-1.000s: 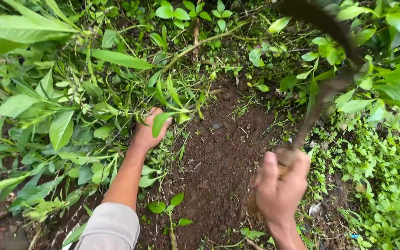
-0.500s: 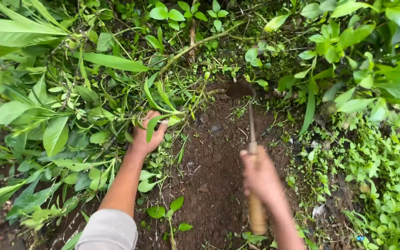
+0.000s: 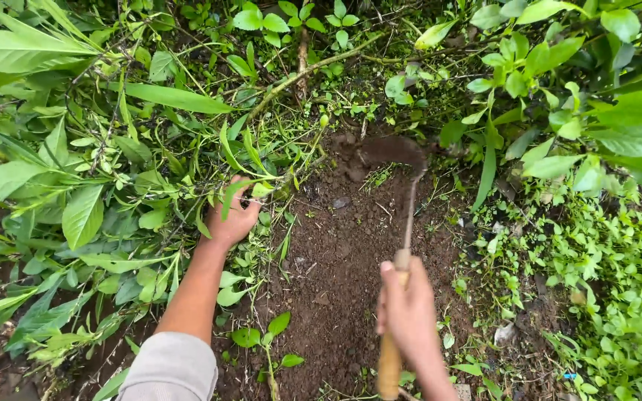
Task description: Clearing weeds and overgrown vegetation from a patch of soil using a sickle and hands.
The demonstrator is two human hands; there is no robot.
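Gripping a wooden-handled sickle (image 3: 403,245), the right hand (image 3: 408,312) has its fingers (image 3: 388,286) wrapped tight around the pale handle, with the butt of the handle sticking out below the fist toward the bottom edge of the view. From the top of the fist a thin metal shank runs upward to a dark, curved blade that hooks to the left and lies blurred over the far end of the bare soil patch (image 3: 336,275), close to the stems at the edge of the greenery. The left hand (image 3: 230,215), on a bare forearm coming out of a light grey sleeve (image 3: 169,367), is set at the left border of the soil; its fingers (image 3: 243,191) are curled in around a bunch of green stems and leaves (image 3: 250,160), clamped on them and partly hidden by the foliage. The two hands are well apart, with dark loose earth between them. Broad-leaved plants (image 3: 53,186) crowd the left side and small-leaved ground cover (image 3: 603,260) fills the right.
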